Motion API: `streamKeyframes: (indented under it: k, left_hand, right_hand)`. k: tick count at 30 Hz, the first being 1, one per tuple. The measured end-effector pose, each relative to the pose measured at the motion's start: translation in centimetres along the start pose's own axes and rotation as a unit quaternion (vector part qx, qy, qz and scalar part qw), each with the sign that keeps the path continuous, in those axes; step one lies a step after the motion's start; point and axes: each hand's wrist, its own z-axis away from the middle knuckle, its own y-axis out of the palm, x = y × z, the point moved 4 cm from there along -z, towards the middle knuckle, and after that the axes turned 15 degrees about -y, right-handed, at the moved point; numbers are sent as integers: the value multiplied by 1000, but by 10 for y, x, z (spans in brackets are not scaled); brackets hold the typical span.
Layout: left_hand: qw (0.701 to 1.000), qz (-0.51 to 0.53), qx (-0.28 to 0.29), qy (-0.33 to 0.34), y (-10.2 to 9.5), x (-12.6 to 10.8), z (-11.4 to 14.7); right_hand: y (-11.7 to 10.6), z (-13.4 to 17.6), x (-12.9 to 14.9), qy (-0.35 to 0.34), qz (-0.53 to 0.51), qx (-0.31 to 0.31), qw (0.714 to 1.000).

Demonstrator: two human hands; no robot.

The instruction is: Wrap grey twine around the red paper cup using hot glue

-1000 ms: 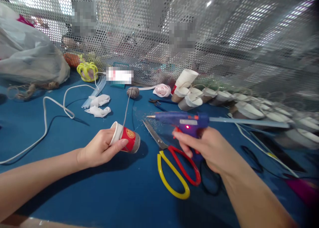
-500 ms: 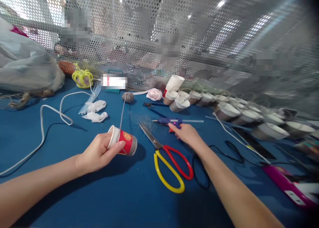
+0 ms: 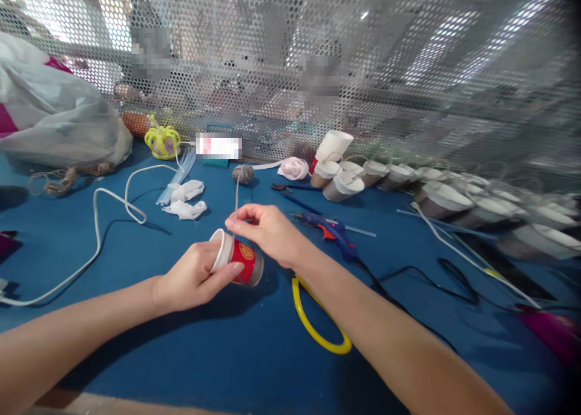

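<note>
A red paper cup (image 3: pixel 244 256) with a white rim and grey yarn round its base lies tilted in my left hand (image 3: pixel 193 276). The fingers reach inside the cup and the thumb presses its outside. Just above the rim, my right hand (image 3: pixel 267 230) pinches the grey yarn (image 3: pixel 236 191) that runs from the cup to a small yarn ball (image 3: pixel 243 173). To the right of that hand, a blue glue gun (image 3: pixel 333 228) rests on the table with a glue stick in its back. Scissors (image 3: pixel 318 327) are mostly hidden under my right forearm; a yellow handle shows.
Blue-handled pliers (image 3: pixel 295 187) and a pink ribbon roll (image 3: pixel 293 168) lie behind the glue gun. Several yarn-wrapped cups (image 3: pixel 344 186) stand at the right beside stacked white cups (image 3: pixel 333 146). A white cable (image 3: pixel 97 233) crosses the left, near crumpled white plastic (image 3: pixel 185 208). Perforated mesh (image 3: pixel 263 52) borders the back.
My right hand has let go of the glue gun, now on the table, and moved left to the yarn at the cup. My left hand still holds the cup. The view has shifted slightly.
</note>
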Motion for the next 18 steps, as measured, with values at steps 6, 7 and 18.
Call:
streamKeyframes:
  k: [6, 7, 18]
  left_hand:
    - [930, 255, 35, -261, 5, 22, -5]
    - [918, 281, 34, -279, 6, 22, -5]
    - [886, 344, 63, -305, 11, 14, 1]
  right_hand:
    - [-42, 12, 11, -60, -6, -148, 987]
    - [-48, 14, 13, -69, 2, -167, 984]
    - [-53, 17, 11, -70, 166, -163, 970]
